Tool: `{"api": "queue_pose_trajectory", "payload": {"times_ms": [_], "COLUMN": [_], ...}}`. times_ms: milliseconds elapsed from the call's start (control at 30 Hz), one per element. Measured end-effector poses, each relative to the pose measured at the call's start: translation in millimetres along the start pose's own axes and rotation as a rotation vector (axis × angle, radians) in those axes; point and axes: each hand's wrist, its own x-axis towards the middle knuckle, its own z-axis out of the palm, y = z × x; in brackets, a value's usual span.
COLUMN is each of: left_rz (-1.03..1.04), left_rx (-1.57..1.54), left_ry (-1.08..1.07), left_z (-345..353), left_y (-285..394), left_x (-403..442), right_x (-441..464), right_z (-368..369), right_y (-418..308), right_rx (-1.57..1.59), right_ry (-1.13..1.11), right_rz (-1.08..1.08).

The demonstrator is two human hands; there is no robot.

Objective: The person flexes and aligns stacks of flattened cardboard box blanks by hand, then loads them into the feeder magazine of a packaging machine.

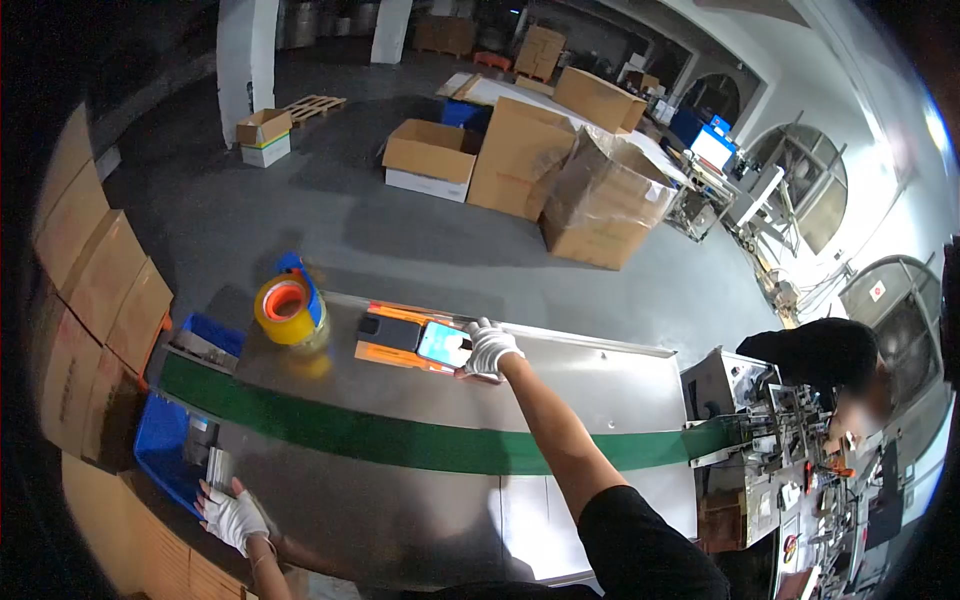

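steel bench [620,388], phone screen [440,344] illegible

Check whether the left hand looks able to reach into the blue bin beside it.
Probably yes: the left hand is close by the blue bin, and nothing solid seems to stand between them.

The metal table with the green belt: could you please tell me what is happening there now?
The person's gloved right hand is at one end of a phone-like device with a lit screen, beyond the green belt. Orange packaging shows beside it, and a tape roll stands to the left. The gloved left hand is spread near a blue bin. Another person leans over at right.
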Motion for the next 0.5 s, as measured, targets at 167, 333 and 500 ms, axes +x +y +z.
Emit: {"api": "queue_pose_trajectory", "payload": {"times_ms": [167, 333, 500], "left_rz": [-0.017, -0.016, 0.109], "left_rx": [-0.001, -0.012, 0.004], "left_ry": [-0.057, -0.056, 0.056], "left_z": [-13, -14, -34], "left_y": [2, 1, 4], "left_x": [-2, -2, -9], "right_x": [-16, -85, -231], "right_z": [13, 68, 123], "right_y": [-3, 29, 106], "right_rx": [0.015, 0.097, 0.144], "right_ry": [0.149, 0.609, 0.653], "right_rz": [0.052, 0.024, 0.412]}}
